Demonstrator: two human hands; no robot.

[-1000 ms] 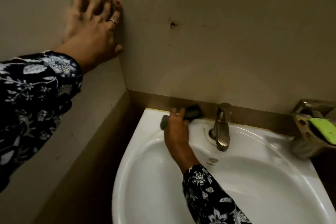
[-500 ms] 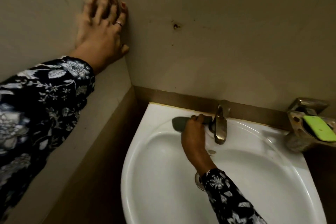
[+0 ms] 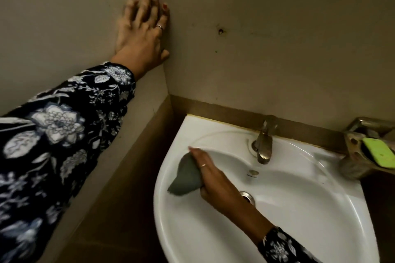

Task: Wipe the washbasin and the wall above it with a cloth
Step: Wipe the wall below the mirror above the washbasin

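A white washbasin (image 3: 299,215) is fixed in the corner below a beige wall (image 3: 277,38). My right hand (image 3: 213,177) reaches into the bowl and presses a grey cloth (image 3: 187,177) against the bowl's left inner slope, just under the rim. My left hand (image 3: 143,30) lies flat on the side wall near the corner, fingers spread, holding nothing. Both arms wear dark floral sleeves.
A metal tap (image 3: 264,145) stands at the basin's back centre, with the drain (image 3: 248,196) below it. A metal soap holder (image 3: 361,156) with a green soap bar (image 3: 379,151) sits at the right. A small dark hole (image 3: 220,31) marks the wall. A brown tile band (image 3: 224,111) runs behind the basin.
My right hand has slid the cloth from the back rim beside the tap down and left into the bowl. My left hand has stayed pressed on the side wall.
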